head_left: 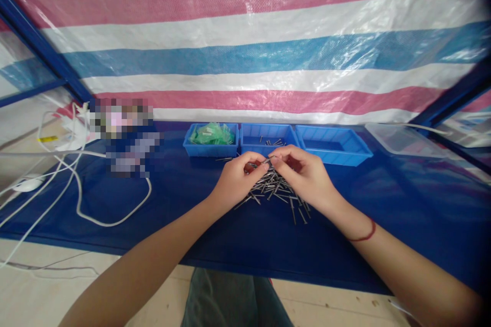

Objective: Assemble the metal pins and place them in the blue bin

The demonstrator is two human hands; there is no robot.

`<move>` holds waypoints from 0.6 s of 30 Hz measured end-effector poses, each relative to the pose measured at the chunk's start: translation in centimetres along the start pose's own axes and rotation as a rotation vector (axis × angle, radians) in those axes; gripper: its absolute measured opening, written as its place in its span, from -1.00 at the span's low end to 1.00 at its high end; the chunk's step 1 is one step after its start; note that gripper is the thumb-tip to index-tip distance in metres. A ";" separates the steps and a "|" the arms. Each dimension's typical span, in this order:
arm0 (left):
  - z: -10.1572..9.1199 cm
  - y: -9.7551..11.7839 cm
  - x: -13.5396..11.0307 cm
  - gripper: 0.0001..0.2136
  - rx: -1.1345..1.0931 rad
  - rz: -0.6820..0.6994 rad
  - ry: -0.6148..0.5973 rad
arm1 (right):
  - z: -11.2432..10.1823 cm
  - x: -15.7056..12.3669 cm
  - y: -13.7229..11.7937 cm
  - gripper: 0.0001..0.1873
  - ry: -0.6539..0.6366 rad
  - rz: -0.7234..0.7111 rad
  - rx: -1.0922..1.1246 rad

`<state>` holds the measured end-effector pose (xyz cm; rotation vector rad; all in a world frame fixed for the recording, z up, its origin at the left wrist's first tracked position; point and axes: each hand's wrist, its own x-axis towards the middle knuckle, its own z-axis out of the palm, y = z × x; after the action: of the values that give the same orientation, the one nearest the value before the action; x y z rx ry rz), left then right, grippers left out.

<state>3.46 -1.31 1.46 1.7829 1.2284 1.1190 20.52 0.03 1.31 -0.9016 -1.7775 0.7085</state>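
Note:
My left hand (241, 176) is closed in a pinch, thumb against fingers, over a heap of long thin metal screws (272, 184). Right beside it, my right hand (305, 171) pinches too, its fingertips almost touching the left ones. A small screw (268, 160) shows between the two sets of fingertips; its ends are partly covered. The heap lies on the dark blue tabletop (215, 242) beneath both hands, with several screws spread toward me. Behind the hands, a blue bin (268, 130) has a few screws in it.
Left of that bin stands a blue bin (210, 152) with a green plastic bag (213, 134); to its right is another blue bin (333, 156). A clear plastic lid or tray (406, 140) lies at far right. White cables (111, 224) loop across the left side.

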 end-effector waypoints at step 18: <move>-0.9 -0.1 0.6 -0.68 0.088 0.098 0.169 | -1.1 3.9 2.9 -0.68 0.149 -0.181 -0.915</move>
<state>2.74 -0.63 1.85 1.8623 1.3192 1.3126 21.38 4.96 1.35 -1.3045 -2.0131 -0.3421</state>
